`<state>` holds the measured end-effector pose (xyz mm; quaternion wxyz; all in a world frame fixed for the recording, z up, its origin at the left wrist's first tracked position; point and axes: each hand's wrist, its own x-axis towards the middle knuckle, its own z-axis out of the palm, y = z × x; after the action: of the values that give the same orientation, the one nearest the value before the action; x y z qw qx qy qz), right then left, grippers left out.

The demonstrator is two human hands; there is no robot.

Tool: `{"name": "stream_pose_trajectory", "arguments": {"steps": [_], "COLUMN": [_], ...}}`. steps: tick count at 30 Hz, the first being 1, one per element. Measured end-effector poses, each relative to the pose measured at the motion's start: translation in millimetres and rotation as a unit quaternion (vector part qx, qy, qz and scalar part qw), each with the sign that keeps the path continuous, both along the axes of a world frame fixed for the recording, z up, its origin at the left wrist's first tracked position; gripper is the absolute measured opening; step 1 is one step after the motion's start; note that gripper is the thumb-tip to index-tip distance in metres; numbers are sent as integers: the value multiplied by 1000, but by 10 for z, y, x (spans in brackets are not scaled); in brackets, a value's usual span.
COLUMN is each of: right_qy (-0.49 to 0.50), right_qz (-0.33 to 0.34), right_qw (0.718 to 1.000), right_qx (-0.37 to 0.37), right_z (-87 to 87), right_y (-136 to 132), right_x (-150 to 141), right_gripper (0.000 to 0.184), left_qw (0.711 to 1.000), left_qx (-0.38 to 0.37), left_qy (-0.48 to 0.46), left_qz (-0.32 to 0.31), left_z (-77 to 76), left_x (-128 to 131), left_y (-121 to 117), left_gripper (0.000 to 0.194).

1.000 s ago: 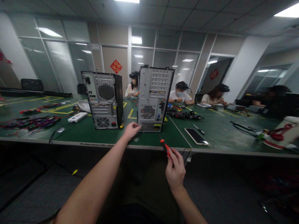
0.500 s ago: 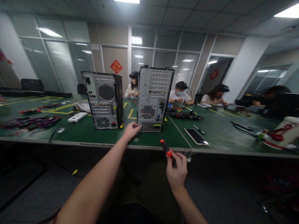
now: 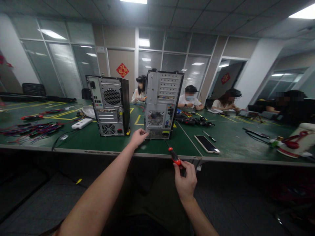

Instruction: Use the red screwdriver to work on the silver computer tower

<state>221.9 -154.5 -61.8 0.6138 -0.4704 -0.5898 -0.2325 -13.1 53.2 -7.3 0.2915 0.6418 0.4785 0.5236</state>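
Two computer towers stand upright with their rear panels facing me. The right-hand tower [image 3: 163, 98] is the nearer to my hands. My left hand [image 3: 139, 137] is closed at its lower left corner, fingers bent against the edge. In my right hand [image 3: 186, 178] is a screwdriver [image 3: 175, 156] with a red and black handle, gripped at the handle's end. Its thin shaft slants up and away, with the tip at the bottom edge of that tower's rear panel. Whether the tip sits in a screw is too small to tell. The other tower [image 3: 109, 105] stands to the left, untouched.
On the green table [image 3: 147, 147] lie a phone [image 3: 206, 144], a pen [image 3: 209, 136], a white device [image 3: 82, 123] and tangled wires [image 3: 31, 130]. Black cables [image 3: 197, 120] lie behind the right tower. A white bag [image 3: 296, 141] is far right. Several people sit across the table.
The screwdriver handle has shifted very slightly in my right hand's fingers. My left hand and both towers have stayed in place.
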Motion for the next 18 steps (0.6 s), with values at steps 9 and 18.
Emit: {"name": "stream_pose_trajectory", "arguments": {"steps": [9, 18], "right_qy": [-5, 22], "right_qz": [-4, -19], "right_qw": [1000, 1000], "right_qx": [7, 11], "right_z": [-20, -56], "right_y": [5, 15], "right_x": [-5, -16], "right_gripper": [24, 34], "left_qw": [1000, 1000], "left_qx": [7, 0], "left_qy": [11, 11], "left_qz": [6, 4], "left_z": [36, 24], "left_x": [11, -1], "left_y": [-36, -33], "left_gripper": [25, 27]}}
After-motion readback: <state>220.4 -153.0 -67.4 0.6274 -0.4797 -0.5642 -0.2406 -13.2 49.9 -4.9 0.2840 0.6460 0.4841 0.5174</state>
